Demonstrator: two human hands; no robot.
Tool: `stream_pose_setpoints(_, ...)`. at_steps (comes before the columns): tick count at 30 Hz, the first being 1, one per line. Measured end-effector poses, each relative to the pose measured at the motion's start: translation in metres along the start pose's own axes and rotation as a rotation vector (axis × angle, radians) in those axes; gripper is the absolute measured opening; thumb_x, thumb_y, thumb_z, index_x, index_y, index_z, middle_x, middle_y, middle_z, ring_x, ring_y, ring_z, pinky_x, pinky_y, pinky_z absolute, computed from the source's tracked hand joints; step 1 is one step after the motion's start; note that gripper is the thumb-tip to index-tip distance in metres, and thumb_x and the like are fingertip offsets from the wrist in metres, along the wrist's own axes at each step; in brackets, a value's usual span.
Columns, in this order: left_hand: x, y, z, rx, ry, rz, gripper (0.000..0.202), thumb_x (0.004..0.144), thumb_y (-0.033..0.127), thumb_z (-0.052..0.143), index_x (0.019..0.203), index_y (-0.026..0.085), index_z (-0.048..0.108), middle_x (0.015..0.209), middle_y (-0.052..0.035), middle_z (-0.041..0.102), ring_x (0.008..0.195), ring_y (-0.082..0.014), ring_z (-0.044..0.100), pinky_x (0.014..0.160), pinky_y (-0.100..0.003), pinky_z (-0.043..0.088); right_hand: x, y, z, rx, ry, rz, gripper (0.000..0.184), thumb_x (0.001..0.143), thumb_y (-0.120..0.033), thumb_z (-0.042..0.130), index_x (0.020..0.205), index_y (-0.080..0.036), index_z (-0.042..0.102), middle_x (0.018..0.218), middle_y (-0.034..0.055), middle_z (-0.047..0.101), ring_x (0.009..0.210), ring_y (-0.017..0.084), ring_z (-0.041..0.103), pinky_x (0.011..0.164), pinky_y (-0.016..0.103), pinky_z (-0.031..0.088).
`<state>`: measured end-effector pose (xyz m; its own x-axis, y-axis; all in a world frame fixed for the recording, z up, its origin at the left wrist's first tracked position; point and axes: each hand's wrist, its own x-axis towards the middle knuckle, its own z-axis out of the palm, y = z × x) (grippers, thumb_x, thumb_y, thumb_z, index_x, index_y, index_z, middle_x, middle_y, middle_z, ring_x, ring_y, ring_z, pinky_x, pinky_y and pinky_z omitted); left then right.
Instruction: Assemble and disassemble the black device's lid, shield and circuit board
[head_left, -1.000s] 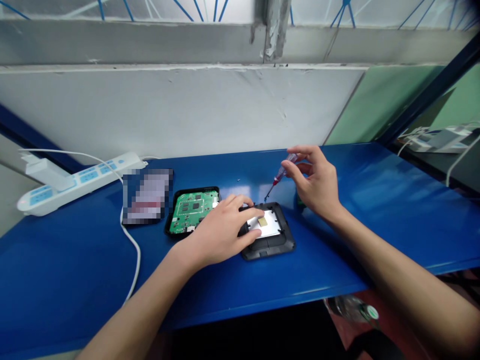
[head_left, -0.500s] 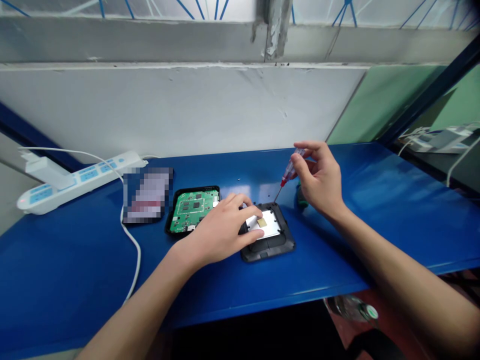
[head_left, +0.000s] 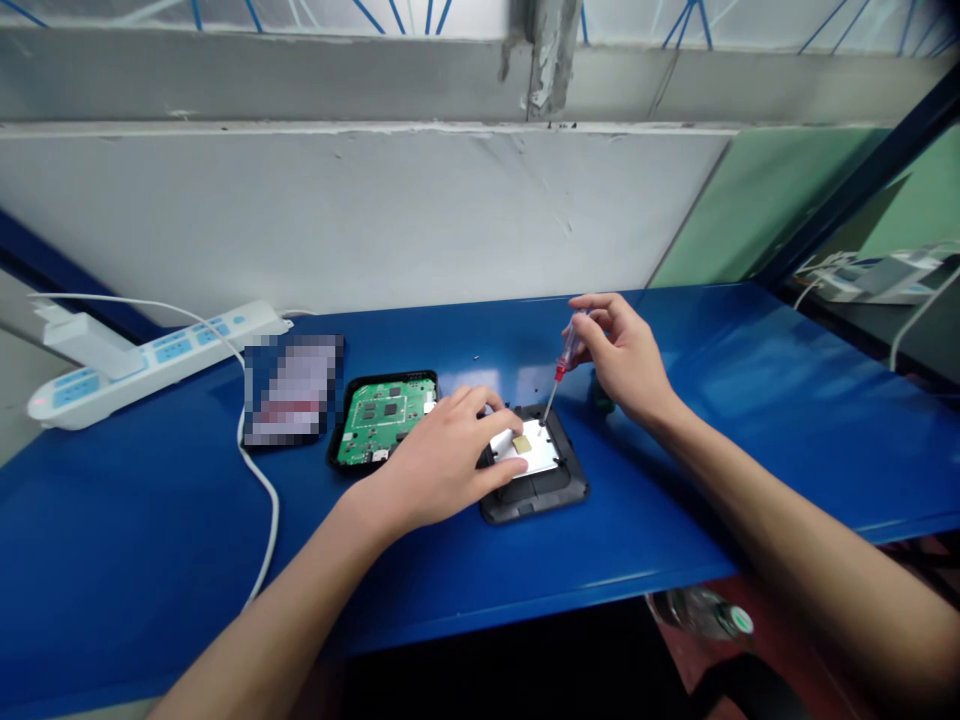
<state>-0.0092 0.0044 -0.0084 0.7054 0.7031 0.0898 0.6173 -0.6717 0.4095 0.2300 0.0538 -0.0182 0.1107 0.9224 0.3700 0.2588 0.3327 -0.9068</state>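
Note:
My right hand (head_left: 619,355) is closed around the clear handle of a screwdriver (head_left: 561,365) with a red collar. The screwdriver tilts, its tip at the upper right corner of a silver metal plate (head_left: 536,455) with a tan square pad on it. That plate sits inside a black plastic cover (head_left: 547,500) lying on the table. My left hand (head_left: 450,455) steadies the cover from its left side, thumb and a finger pressed on the plate; its other fingers partly hide the edge. Left of it lies a black casing (head_left: 337,460) holding a green circuit board (head_left: 375,415).
A dark green object (head_left: 602,393) sits partly behind my right hand. At the left are a blurred-out flat object (head_left: 292,390), a white power strip (head_left: 176,345) with a plugged-in adapter (head_left: 94,345), and a white cable (head_left: 274,510). Below the blue table (head_left: 480,590) lies a clear bottle (head_left: 701,612).
My right hand has moved left and slightly down, bringing the screwdriver tip from the cover's far edge onto the metal plate's corner. My left hand stays in place.

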Motion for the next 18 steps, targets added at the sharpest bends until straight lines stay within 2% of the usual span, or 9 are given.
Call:
stream_pose_setpoints(8, 0.0008, -0.0005, 0.0015, 0.015, -0.003, -0.002, 0.023, 0.097, 0.041, 0.062, 0.117, 0.028, 0.063, 0.12, -0.0043, 0.057, 0.109, -0.025, 0.054, 0.092, -0.042, 0.045, 0.0022, 0.006, 0.0, 0.025, -0.015, 0.115, 0.019, 0.092, -0.033, 0.059, 0.107, -0.021, 0.057, 0.077, -0.0013, 0.065, 0.053, 0.011, 0.064, 0.056, 0.03, 0.06)
stream_pose_setpoints(18, -0.0005, -0.0021, 0.0016, 0.016, -0.003, 0.003, 0.023, 0.097, 0.04, 0.062, 0.116, 0.027, 0.062, 0.121, -0.005, 0.057, 0.109, -0.0253, 0.054, 0.093, -0.043, 0.046, 0.0021, 0.0051, -0.0022, -0.029, 0.0, 0.164, 0.019, 0.092, -0.032, 0.058, 0.107, -0.02, 0.057, 0.079, -0.0001, 0.066, 0.053, 0.012, 0.067, 0.056, 0.031, 0.06)
